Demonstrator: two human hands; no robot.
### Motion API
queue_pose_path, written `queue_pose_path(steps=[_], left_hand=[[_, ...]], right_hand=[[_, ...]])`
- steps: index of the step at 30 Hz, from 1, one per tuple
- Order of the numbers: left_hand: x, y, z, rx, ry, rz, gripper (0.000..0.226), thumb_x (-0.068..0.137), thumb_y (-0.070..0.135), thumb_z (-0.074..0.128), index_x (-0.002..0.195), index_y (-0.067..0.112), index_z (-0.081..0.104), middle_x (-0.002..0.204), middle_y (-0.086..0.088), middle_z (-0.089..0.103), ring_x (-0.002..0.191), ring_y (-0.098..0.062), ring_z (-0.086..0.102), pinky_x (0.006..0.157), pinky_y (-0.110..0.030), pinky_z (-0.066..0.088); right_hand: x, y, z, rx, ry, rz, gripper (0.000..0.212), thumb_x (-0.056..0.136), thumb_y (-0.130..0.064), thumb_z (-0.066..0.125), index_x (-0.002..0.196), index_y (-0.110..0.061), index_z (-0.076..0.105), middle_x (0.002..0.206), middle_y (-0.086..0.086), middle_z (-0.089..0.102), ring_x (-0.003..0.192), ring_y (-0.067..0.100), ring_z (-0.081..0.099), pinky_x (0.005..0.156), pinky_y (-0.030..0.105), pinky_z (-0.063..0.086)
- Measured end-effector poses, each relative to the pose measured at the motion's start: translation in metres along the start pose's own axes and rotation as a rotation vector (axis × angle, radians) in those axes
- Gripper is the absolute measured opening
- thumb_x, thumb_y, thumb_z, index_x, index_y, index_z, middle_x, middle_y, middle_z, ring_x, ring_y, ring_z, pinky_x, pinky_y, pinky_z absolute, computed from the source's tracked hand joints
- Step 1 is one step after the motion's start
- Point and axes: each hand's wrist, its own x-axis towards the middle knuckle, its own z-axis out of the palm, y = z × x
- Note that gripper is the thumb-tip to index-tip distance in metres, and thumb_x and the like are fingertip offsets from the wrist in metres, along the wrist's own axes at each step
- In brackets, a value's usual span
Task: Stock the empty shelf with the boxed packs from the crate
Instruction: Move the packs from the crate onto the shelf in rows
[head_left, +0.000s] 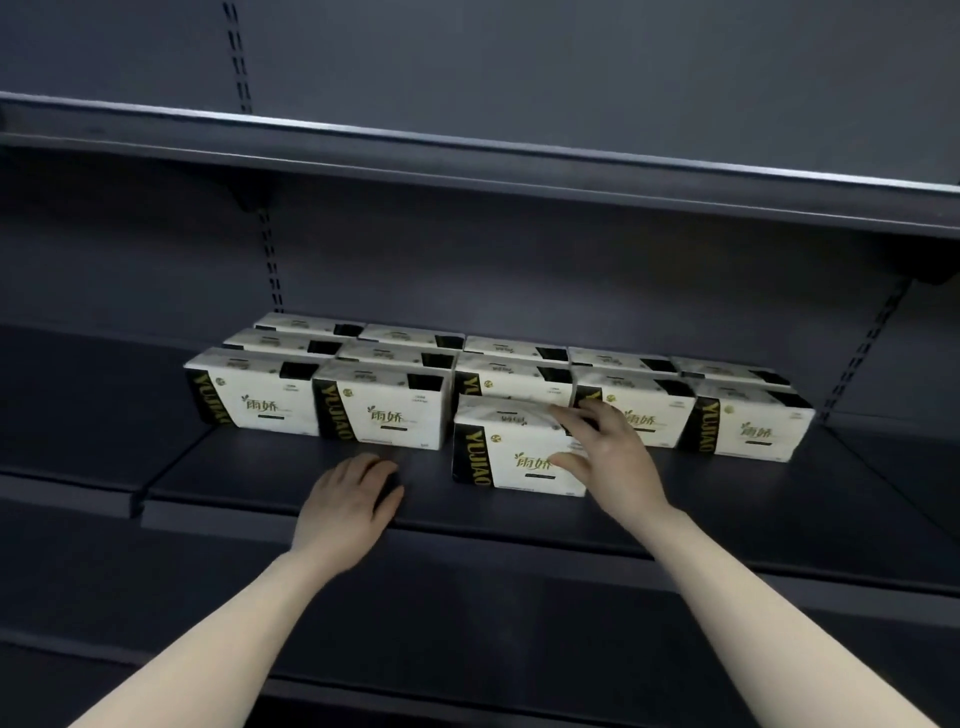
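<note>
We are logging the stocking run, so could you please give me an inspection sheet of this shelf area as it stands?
Surface: dark shelf, front strip bare.
Job's things: white packs stand in rows at the back; front pack stands ahead of the rows; crate not in view.
Clutter: nothing seen.
Hands: right hand grips the front pack, fingers over its top, thumb on its face; left hand rests flat on the shelf, holding nothing.
Cables: nothing seen.
Surroundings: upper shelf bare where visible; slotted uprights on a dark back panel.
</note>
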Motion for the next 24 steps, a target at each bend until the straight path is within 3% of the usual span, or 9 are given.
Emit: queue_pose_path(steps=[9, 13, 18, 24], left_hand=[[-0.001, 0.001, 0.004, 0.063, 0.088, -0.001, 0.042, 0.087, 0.040, 0.035, 0.105, 0.020, 0.068, 0.104, -0.001, 0.065, 0.091, -0.025, 0.064, 0.075, -0.038, 0.051], [0.000, 0.000, 0.002, 0.071, 0.063, 0.002, 0.040, 0.086, 0.039, 0.037, 0.103, 0.021, 0.068, 0.102, 0.000, 0.065, 0.088, -0.024, 0.064, 0.073, -0.036, 0.051], [0.000, -0.002, 0.003, 0.085, 0.030, -0.007, 0.041, 0.086, 0.039, 0.037, 0.105, 0.021, 0.068, 0.104, 0.000, 0.065, 0.089, -0.024, 0.064, 0.074, -0.036, 0.052], [0.003, -0.004, 0.003, 0.094, -0.015, 0.000, 0.044, 0.087, 0.042, 0.034, 0.109, 0.022, 0.066, 0.106, 0.000, 0.064, 0.093, -0.024, 0.063, 0.077, -0.038, 0.051]], right_hand=[[0.023, -0.004, 0.027, 0.016, 0.067, 0.011, 0.054, 0.071, -0.018, 0.079, 0.122, -0.011, 0.062, 0.108, 0.020, 0.059, 0.099, 0.038, 0.058, 0.082, 0.048, 0.053], [0.031, -0.003, 0.035, -0.007, 0.075, 0.028, 0.052, 0.073, -0.016, 0.077, 0.122, -0.011, 0.061, 0.109, 0.020, 0.059, 0.101, 0.039, 0.056, 0.083, 0.048, 0.053], [0.040, 0.002, 0.038, -0.065, 0.092, 0.021, 0.055, 0.064, -0.017, 0.083, 0.115, -0.008, 0.065, 0.098, 0.018, 0.063, 0.084, 0.037, 0.060, 0.074, 0.044, 0.055], [0.042, 0.001, 0.041, -0.108, 0.071, 0.028, 0.059, 0.058, -0.018, 0.087, 0.112, -0.007, 0.066, 0.093, 0.018, 0.063, 0.079, 0.036, 0.060, 0.068, 0.042, 0.056]])
